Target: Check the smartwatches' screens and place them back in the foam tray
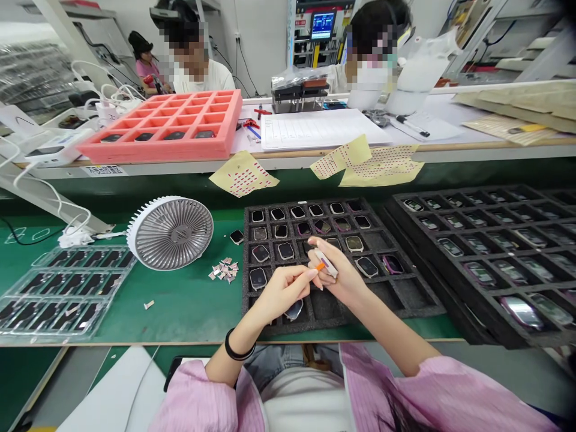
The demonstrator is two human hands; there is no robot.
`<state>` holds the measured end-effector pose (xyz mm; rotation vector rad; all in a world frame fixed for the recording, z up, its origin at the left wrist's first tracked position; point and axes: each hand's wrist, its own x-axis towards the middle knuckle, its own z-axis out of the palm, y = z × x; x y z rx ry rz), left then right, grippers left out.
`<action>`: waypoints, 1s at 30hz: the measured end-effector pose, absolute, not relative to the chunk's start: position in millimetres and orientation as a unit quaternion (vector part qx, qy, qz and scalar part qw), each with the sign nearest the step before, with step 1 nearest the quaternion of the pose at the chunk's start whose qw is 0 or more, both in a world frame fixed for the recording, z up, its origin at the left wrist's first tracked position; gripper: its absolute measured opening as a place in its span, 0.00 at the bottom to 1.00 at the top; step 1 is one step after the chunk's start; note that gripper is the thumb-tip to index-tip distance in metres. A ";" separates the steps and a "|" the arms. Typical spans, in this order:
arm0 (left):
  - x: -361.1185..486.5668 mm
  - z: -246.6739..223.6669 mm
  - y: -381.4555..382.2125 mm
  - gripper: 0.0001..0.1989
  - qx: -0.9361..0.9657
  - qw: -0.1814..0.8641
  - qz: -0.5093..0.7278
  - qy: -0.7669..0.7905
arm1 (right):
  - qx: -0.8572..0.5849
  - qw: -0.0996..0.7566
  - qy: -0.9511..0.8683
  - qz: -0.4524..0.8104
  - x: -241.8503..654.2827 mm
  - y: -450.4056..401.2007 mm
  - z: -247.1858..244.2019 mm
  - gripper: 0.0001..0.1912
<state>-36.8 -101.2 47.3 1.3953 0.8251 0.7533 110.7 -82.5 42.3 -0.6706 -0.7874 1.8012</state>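
Both hands meet above a black foam tray (387,240) whose compartments hold smartwatch bodies. My right hand (339,271) is closed around a smartwatch body (327,264) with a pale frame, tilted on edge. My left hand (285,291) pinches a small orange piece (320,266) against the watch; whether it is a tab or a tool tip I cannot tell. Just under my left hand, another smartwatch (294,310) lies in the tray, partly covered. One loose smartwatch (236,237) rests on the green mat beside the tray's left edge.
A round white fan (173,234) stands left of a pile of small pale pieces (224,270). Clear plastic trays (96,300) of black parts lie far left, more foam trays (477,312) right. A pink foam tray (162,153) sits on the raised shelf; co-workers sit beyond.
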 end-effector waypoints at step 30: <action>-22.0 24.8 -80.3 0.24 0.520 0.642 0.398 0.398 | -0.370 0.532 -0.346 0.679 90.2 -84.4 14.6 0.18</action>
